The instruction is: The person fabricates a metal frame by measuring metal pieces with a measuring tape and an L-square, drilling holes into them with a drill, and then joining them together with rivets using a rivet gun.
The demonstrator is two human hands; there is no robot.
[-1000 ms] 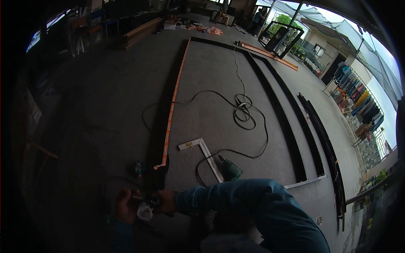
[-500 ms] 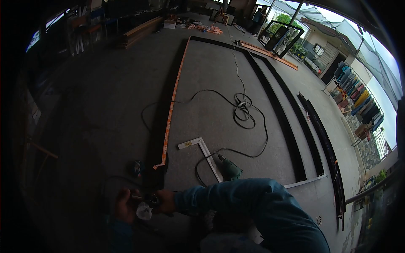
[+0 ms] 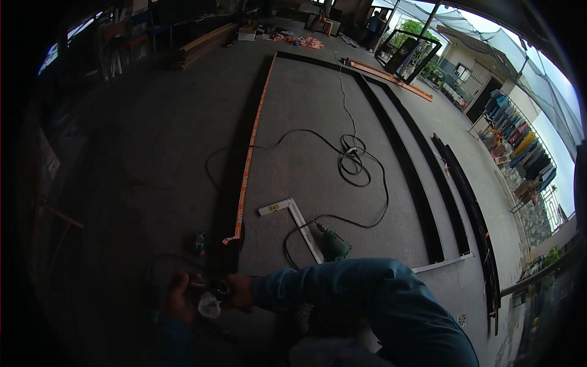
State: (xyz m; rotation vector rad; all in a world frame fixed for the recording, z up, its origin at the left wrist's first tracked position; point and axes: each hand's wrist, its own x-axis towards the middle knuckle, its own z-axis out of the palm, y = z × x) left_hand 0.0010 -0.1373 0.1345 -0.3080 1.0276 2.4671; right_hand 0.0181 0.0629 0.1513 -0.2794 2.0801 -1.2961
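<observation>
My left hand point(image 3: 180, 298) is in shadow at the lower left, its fingers curled beside a short, thin, pale piece point(image 3: 197, 284). Facing it, my right hand point(image 3: 239, 291) is closed around a dark, rounded object point(image 3: 219, 289) whose kind I cannot make out. A crumpled, translucent plastic piece point(image 3: 209, 307) hangs between the two hands, just below the dark object. Both hands are close together near the lower end of a dark frame bar with an orange-printed strip point(image 3: 246, 168). The fingertips are mostly hidden by the gloom.
A green power drill point(image 3: 334, 244) and a white carpenter's square point(image 3: 299, 223) lie on the floor. A black cable point(image 3: 385, 183) loops across it. Long dark frame bars point(image 3: 406, 159) extend along the right. A small dark item point(image 3: 198, 242) stands beyond my hands.
</observation>
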